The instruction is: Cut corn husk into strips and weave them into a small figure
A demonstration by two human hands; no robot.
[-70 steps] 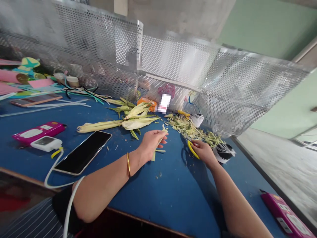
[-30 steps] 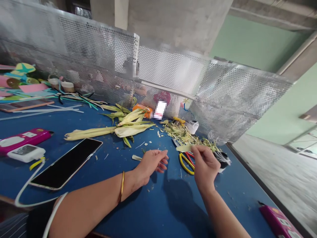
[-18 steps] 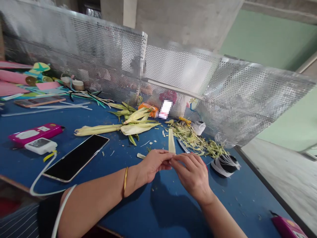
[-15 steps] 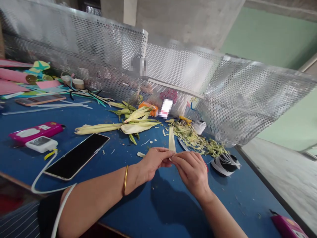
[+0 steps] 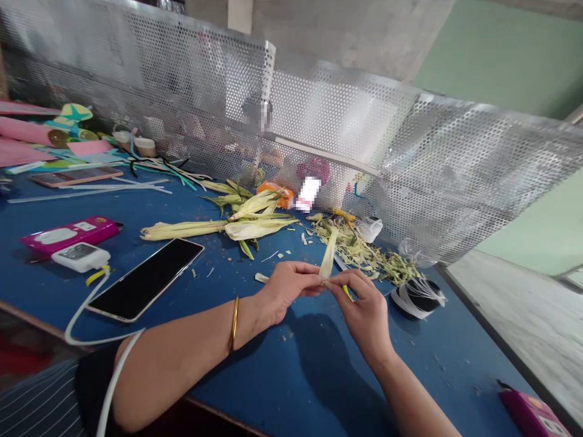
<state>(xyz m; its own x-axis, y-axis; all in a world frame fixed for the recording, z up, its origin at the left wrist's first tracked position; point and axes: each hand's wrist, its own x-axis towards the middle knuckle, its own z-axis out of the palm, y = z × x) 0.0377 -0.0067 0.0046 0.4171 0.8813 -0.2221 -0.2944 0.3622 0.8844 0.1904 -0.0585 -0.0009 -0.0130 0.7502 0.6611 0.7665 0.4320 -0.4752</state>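
Note:
Between my fingertips a pale corn husk strip [image 5: 328, 255] stands up, its lower end pinched. My left hand [image 5: 291, 288] is closed on the husk from the left, a gold bangle on that wrist. From the right, my right hand [image 5: 362, 309] pinches the same lower end with thumb and fingers. A bit of yellow [image 5: 347, 292] shows beside the right fingers; I cannot make out what it belongs to. Beyond my hands lies a pile of shredded husk scraps [image 5: 350, 243]. More whole corn husks [image 5: 246, 226] rest on the blue table to the left of it.
A black phone [image 5: 148, 279] and a white device [image 5: 81, 257] with a cable lie left. A spool of white string [image 5: 418, 297] stands right, near the table edge. Perforated metal panels [image 5: 337, 121] rise along the back. A magenta pack [image 5: 532, 409] sits at the lower right.
The husk strip has tilted slightly to the right. My right hand's fingers have shifted and opened out a little at the pinched end, and the yellow bit now shows beside them.

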